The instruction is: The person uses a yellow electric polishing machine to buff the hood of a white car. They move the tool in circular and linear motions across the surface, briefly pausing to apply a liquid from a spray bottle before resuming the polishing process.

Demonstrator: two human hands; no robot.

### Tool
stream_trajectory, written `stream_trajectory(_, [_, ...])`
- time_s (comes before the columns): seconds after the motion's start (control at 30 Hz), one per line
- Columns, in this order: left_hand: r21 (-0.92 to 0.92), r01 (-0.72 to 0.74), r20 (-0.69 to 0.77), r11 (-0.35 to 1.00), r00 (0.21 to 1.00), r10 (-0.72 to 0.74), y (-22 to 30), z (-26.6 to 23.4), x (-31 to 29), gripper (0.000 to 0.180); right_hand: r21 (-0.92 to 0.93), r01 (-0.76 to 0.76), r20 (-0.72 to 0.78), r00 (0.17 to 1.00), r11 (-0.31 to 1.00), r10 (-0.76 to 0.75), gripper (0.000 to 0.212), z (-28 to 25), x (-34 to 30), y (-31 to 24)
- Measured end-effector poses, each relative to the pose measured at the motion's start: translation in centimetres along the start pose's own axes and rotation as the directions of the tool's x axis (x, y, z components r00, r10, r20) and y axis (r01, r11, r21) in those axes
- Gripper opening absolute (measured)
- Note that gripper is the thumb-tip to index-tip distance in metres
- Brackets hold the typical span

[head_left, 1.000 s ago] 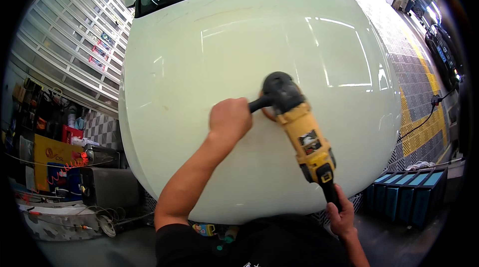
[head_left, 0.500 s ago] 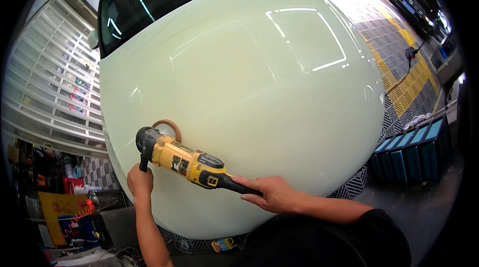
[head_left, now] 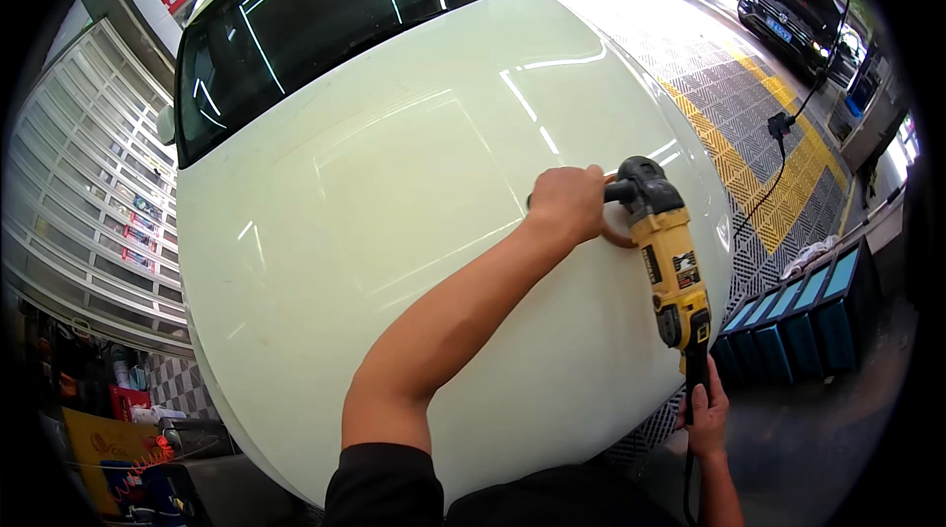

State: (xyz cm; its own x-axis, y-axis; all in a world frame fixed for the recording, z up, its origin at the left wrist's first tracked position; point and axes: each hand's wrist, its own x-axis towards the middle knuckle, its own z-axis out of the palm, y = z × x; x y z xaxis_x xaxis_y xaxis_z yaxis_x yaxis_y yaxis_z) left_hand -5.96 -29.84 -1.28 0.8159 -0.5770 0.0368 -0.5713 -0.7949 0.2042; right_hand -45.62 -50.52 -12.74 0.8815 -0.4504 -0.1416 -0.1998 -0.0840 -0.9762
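Observation:
A yellow and black car polisher (head_left: 674, 261) lies against the pale car hood (head_left: 424, 231), near the hood's right edge. Its round brown-edged pad (head_left: 616, 230) rests on the paint, partly hidden by the polisher's head and my left hand. My left hand (head_left: 570, 202) is closed round the black side handle, the arm stretched across the hood. Round the rear grip, at the hood's near right edge, my right hand (head_left: 706, 417) is wrapped. From that end the power cord (head_left: 688, 483) hangs down.
The dark windshield (head_left: 335, 25) is at the far left. Blue-topped dark bins (head_left: 803, 320) stand at right, beside grey and yellow floor grating (head_left: 778, 163) with a hanging cable and plug (head_left: 780, 124). Left are a white slatted shutter (head_left: 89, 192) and clutter; a dark car (head_left: 798, 20) is parked far right.
Both hands have carried the polisher from the hood's left side to its right side. It has swung from lying slantwise to pointing mostly away from me. My view has shifted a little.

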Motion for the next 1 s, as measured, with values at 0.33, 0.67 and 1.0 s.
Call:
stream_trajectory(0.33, [0.141, 0.443, -0.153, 0.886, 0.893, -0.422, -18.8, -6.6, 2.5, 0.022, -0.041, 0.039, 0.344, 0.939, 0.998, -0.022, 0.06, 12.1, 16.6, -11.3])
stream_trajectory(0.67, [0.091, 0.901, -0.414, 0.423, 0.421, -0.807, -46.0, -8.9, -30.1, 0.022, -0.178, 0.519, 0.823, 0.544, 0.836, -0.162, 0.061, 41.6, 13.3, -20.3])
stream_trajectory(1.0, [0.009, 0.94, -0.486, 0.34, 0.301, -0.82, -55.0, -8.5, -30.3, 0.023, -0.205, 0.675, 0.876, 0.45, 0.708, -0.175, 0.058, 50.0, 17.9, -23.9])
